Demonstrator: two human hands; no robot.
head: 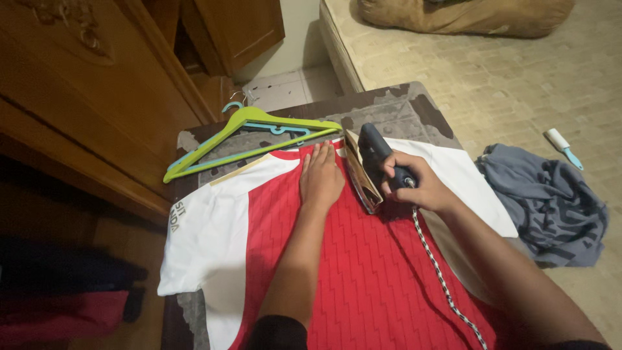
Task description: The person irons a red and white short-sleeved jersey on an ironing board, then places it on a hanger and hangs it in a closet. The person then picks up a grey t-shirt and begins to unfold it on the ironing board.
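A red sports shirt with white sleeves (363,259) lies spread flat on a low dark table (395,104). My left hand (321,178) rests palm down on the shirt near its collar, fingers together. My right hand (414,185) grips the dark handle of an electric iron (366,165), which is tilted up on its side at the collar, its metal soleplate facing my left hand. The iron's black-and-white braided cord (440,272) trails down across the shirt toward me.
Green and blue plastic hangers (253,133) lie at the table's far left corner. A wooden wardrobe (91,84) stands to the left. On the mattress to the right lie a crumpled blue-grey garment (547,201) and a lint roller (562,146).
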